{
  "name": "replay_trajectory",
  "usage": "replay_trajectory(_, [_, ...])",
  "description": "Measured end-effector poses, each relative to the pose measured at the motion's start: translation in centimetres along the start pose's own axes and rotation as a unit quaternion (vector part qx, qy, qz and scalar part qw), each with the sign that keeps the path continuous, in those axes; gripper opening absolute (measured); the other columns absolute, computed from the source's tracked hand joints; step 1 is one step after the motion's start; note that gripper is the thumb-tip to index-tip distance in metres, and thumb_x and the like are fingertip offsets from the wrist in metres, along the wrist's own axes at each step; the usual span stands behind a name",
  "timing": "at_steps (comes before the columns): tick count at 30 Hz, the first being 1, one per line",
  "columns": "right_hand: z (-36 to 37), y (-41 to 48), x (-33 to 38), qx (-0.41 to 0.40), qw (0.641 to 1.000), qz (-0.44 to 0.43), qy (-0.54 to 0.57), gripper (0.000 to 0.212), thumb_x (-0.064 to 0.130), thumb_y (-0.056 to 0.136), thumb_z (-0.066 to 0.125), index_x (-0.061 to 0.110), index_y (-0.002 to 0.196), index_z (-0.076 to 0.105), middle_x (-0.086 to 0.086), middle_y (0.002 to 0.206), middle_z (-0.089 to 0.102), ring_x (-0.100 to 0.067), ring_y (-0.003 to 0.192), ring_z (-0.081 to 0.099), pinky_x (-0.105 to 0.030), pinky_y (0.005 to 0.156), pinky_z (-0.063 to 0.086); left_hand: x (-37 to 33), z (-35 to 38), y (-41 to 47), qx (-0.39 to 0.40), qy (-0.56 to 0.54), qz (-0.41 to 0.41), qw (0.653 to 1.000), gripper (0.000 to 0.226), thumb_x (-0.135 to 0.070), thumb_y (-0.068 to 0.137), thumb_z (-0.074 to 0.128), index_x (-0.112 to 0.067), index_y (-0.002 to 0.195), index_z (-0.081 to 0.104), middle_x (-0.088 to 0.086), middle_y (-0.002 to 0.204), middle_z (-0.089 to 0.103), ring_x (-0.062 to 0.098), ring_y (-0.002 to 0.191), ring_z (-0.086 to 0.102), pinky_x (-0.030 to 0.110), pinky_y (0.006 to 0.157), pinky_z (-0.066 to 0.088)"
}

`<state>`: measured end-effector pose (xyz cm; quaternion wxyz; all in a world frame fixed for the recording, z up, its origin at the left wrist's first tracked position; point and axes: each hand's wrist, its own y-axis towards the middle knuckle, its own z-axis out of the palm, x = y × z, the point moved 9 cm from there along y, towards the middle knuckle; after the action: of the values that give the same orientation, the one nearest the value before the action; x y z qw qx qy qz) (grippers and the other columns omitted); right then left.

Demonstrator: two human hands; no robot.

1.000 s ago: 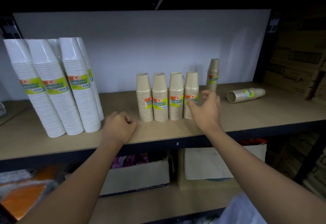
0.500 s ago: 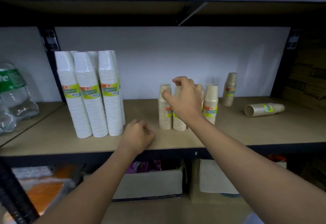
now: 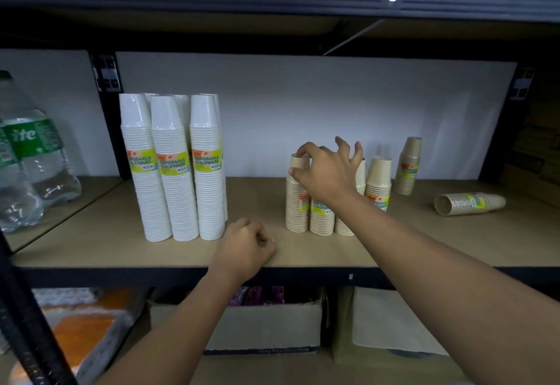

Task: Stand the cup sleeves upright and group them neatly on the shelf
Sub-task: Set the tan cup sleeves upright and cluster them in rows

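- Fallen sleeve is the one left to fix: a tan stack on its side at the far right of the shelf, well apart from everything else.
- Its long axis runs left to right along the board, open mouth facing left toward the group, closed end pointing right.
- Nearest standing neighbour is the lone sleeve, upright near the back wall, set apart from the pack.
- Left of that, the row of tan sleeves stands upright, packed side by side near the front.
- Right hand is on that row: thumb and forefinger pinch the top of the end sleeve, the leftmost one, other fingers spread above the tops.
- So the fallen sleeve lies off to the right of this hand, past the row, and this is clearly the nearer hand; I'd expect a sideways reach to the right.
- Left hand rests on the shelf's front edge as a curled fist, holding nothing, far from the fallen one.
- Further left: tall white sleeves, upright and tight, then water bottles on the next bay.
- Below, boxes.
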<state>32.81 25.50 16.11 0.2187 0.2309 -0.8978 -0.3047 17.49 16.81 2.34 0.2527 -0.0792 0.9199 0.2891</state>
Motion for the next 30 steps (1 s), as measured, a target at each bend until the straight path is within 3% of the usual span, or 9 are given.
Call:
replay_trajectory(6, [-0.9,-0.8,0.6,-0.039,0.997,-0.035,0.064,0.029,0.050,0.083,0.065,0.036,0.108,0.065,0.014,0.108,0.070,-0.028,0.142,0.027,-0.052,0.115,-0.005,0.0,0.0,-0.1,-0.010,0.003,0.002,1.000,0.016,-0.034,0.080,0.069,-0.019,0.079,0.066,-0.005,0.089,0.054,0.017,0.091,0.051,0.026,0.076,0.039])
replay_trajectory(10, [-3.7,-1.8,0.3,-0.092,0.979,-0.026,0.178,0.025,0.045,0.081,0.071,0.037,0.104,0.066,0.022,0.097,0.063,-0.018,0.137,0.033,-0.045,0.118,0.000,0.0,-0.1,-0.2,-0.013,0.012,0.003,1.000,0.016,-0.033,0.080,0.069,-0.018,0.079,0.067,-0.004,0.087,0.054,0.020,0.090,0.053,0.029,0.077,0.043])
replay_trajectory(16, [-5.7,-3.6,-1.5,-0.070,0.940,-0.005,0.335,0.022,0.054,0.072,0.069,0.044,0.090,0.061,0.023,0.101,0.067,0.004,0.103,0.057,-0.049,0.109,0.035,-0.3,0.0,-0.2,-0.005,0.029,0.004,1.000,0.016,-0.033,0.083,0.068,-0.017,0.084,0.067,-0.003,0.089,0.052,0.020,0.091,0.051,0.029,0.078,0.041])
replay_trajectory(19, [-5.0,-5.3,-3.3,-0.056,0.935,0.018,0.351,0.022,0.045,0.076,0.075,0.041,0.094,0.062,0.016,0.109,0.065,0.000,0.102,0.060,-0.034,0.098,0.048,-0.3,0.2,-0.1,-0.001,0.033,0.007,0.999,0.016,-0.033,0.083,0.068,-0.017,0.083,0.067,-0.001,0.090,0.054,0.022,0.091,0.053,0.031,0.080,0.044])
replay_trajectory(21, [-4.3,-6.5,-4.4,-0.053,0.932,0.033,0.358,0.023,0.034,0.081,0.077,0.036,0.099,0.063,0.006,0.115,0.061,-0.008,0.099,0.062,-0.011,0.078,0.050,-0.3,0.2,-0.1,-0.001,0.032,0.005,0.999,0.016,-0.032,0.083,0.068,-0.016,0.082,0.067,0.001,0.090,0.055,0.023,0.091,0.053,0.033,0.082,0.046])
replay_trajectory(22, [-4.0,-7.0,-4.9,-0.057,0.927,0.038,0.368,0.023,0.031,0.082,0.077,0.034,0.100,0.062,0.003,0.118,0.059,-0.011,0.098,0.063,-0.007,0.068,0.048,-0.3,0.2,-0.1,0.000,0.031,0.004,1.000,0.016,-0.032,0.082,0.069,-0.016,0.081,0.067,0.001,0.090,0.055,0.023,0.091,0.054,0.034,0.082,0.046])
replay_trajectory(24, [-3.8,-7.7,-5.6,-0.080,0.920,0.043,0.380,0.027,0.029,0.084,0.077,0.033,0.105,0.061,0.002,0.120,0.056,-0.010,0.098,0.062,-0.010,0.065,0.050,-0.3,0.3,-0.1,0.001,0.032,0.005,0.999,0.016,-0.032,0.082,0.069,-0.017,0.081,0.067,0.001,0.089,0.056,0.024,0.091,0.054,0.035,0.082,0.047])
replay_trajectory(26, [-3.7,-8.1,-5.9,-0.098,0.917,0.043,0.384,0.037,0.034,0.083,0.077,0.033,0.115,0.059,0.005,0.121,0.057,-0.006,0.099,0.062,-0.019,0.074,0.055,-0.2,0.3,-0.1,0.001,0.037,0.003,0.999,0.016,-0.033,0.083,0.068,-0.017,0.081,0.067,0.001,0.089,0.056,0.024,0.091,0.054,0.035,0.082,0.046])
replay_trajectory(30, [-2.2,-9.6,-6.2,-0.069,0.910,0.069,0.403,0.061,0.040,0.082,0.078,0.036,0.132,0.044,0.012,0.118,0.058,-0.004,0.104,0.060,-0.027,0.079,0.057,-0.2,0.3,-0.2,0.001,0.045,0.000,0.999,0.016,-0.035,0.084,0.067,-0.019,0.085,0.068,-0.002,0.091,0.055,0.020,0.091,0.053,0.031,0.080,0.042])
